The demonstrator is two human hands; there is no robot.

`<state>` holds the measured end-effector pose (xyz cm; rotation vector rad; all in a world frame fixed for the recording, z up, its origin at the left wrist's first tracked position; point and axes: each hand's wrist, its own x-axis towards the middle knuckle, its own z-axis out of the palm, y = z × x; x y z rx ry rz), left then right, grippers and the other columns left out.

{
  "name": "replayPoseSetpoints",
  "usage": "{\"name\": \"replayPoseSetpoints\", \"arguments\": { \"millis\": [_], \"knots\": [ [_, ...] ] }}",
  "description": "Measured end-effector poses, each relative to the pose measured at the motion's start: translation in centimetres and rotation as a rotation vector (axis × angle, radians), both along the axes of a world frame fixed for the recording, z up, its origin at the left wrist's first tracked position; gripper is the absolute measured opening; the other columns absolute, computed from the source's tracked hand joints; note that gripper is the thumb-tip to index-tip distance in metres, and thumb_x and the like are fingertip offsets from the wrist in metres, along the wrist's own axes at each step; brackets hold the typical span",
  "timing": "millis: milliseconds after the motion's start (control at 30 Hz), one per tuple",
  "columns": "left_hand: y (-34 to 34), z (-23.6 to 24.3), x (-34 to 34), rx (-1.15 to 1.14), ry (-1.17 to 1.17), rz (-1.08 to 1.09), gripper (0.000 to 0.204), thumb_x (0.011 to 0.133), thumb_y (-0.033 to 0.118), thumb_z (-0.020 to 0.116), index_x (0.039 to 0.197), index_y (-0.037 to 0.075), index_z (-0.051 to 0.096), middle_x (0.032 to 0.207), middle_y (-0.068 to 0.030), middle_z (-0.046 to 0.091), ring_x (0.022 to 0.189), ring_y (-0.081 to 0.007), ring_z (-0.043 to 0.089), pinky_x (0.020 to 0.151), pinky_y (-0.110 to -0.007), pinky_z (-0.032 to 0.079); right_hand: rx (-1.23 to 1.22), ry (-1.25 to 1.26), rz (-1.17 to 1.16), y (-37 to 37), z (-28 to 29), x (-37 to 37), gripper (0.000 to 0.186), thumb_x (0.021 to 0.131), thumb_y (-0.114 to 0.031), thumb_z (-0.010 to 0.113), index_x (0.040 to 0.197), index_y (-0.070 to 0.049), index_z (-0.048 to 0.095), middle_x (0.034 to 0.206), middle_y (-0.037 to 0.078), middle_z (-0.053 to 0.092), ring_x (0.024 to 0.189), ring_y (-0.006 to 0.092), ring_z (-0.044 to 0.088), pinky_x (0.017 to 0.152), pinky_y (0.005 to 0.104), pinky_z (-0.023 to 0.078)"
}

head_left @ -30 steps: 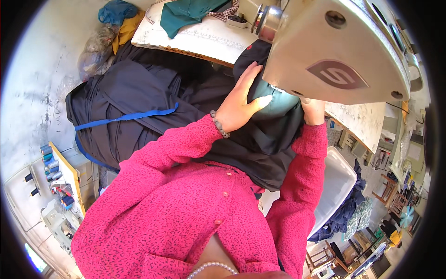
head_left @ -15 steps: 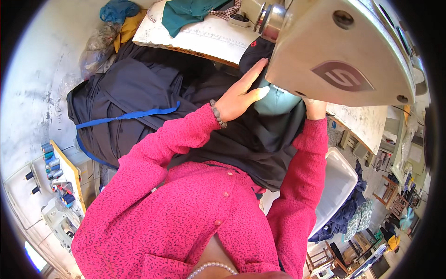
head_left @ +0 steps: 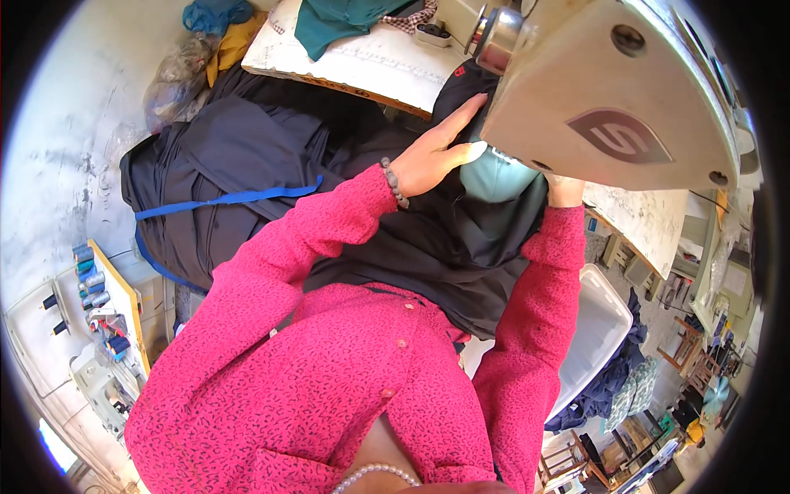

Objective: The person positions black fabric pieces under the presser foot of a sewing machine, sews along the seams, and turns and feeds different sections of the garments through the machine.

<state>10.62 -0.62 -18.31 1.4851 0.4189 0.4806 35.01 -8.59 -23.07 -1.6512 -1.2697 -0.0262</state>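
Observation:
A pale sewing machine head (head_left: 609,107) fills the upper right and hides the needle area. Beside its left edge, my left hand (head_left: 432,160) lies on the black cloth with thumb and fingers stretched out. The thumb tip reaches the edge of a light teal piece of fabric (head_left: 498,177), which lies on the black cloth below the machine head. Of my right hand (head_left: 565,191), only the back and wrist show at the teal piece's right side; its fingers are hidden under the machine. Black cloth (head_left: 395,255) drapes from there toward my lap.
A large dark cloth heap with a blue strip (head_left: 230,199) spreads left. A white worktable (head_left: 346,62) bears dark green fabric (head_left: 341,20). To the right are a white plastic bin (head_left: 605,317) and dark garments (head_left: 613,379). Thread spools (head_left: 92,284) stand at far left.
The whole view has shifted slightly, so the machine and both hands appear a little farther right. My hands and the teal fabric keep nearly the same places relative to the machine.

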Motion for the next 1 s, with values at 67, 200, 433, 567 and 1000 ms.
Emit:
{"name": "replayPoseSetpoints", "arguments": {
  "millis": [67,200,433,567,1000],
  "knots": [
    [0.1,0.1,0.1,0.005,-0.009,0.003,0.071,0.091,0.023,0.052,0.146,-0.003,0.015,0.153,-0.0162,0.019,0.142,-0.0217,0.016,0.114,-0.03,0.015,0.001,0.0,0.001,-0.1,0.0,0.0,0.031,0.076,-0.014,0.068,0.102,0.001,0.063,0.1,0.012,0.066,0.091,0.0223,0.062,0.08,0.0356,0.049],
    [0.2,0.0,0.0,0.005,-0.015,-0.002,0.071,0.092,0.024,0.052,0.146,-0.003,0.014,0.153,-0.0159,0.019,0.142,-0.0214,0.016,0.113,-0.03,0.015,0.004,0.001,0.003,0.0,0.0,0.0,0.032,0.075,-0.015,0.069,0.102,0.001,0.063,0.101,0.012,0.065,0.092,0.0225,0.062,0.08,0.0358,0.048],
    [0.2,0.1,-0.2,-0.016,-0.026,-0.025,0.07,0.092,0.021,0.051,0.147,-0.002,0.013,0.154,-0.0153,0.017,0.142,-0.0208,0.015,0.113,-0.03,0.014,0.004,0.002,0.003,-0.1,-0.1,0.0,0.034,0.074,-0.015,0.07,0.103,0.001,0.062,0.102,0.012,0.065,0.093,0.0229,0.061,0.081,0.0362,0.048],
    [0.2,0.0,-0.4,-0.031,-0.03,-0.033,0.07,0.092,0.02,0.051,0.147,-0.001,0.012,0.154,-0.0146,0.016,0.142,-0.0202,0.014,0.114,-0.03,0.014,0.006,0.004,0.005,-0.1,-0.2,0.0,0.036,0.073,-0.016,0.07,0.103,0.001,0.062,0.102,0.012,0.065,0.094,0.0232,0.061,0.082,0.0364,0.048],
    [0.1,-0.2,-0.6,-0.045,-0.056,-0.058,0.068,0.094,0.02,0.047,0.148,0.0,0.01,0.155,-0.0122,0.014,0.143,-0.0196,0.011,0.114,-0.03,0.012,0.016,0.009,0.007,0.2,-1.2,0.2,0.04,0.071,-0.017,0.072,0.105,0.0,0.06,0.104,0.013,0.063,0.096,0.0239,0.06,0.084,0.037,0.047]
  ]
}}
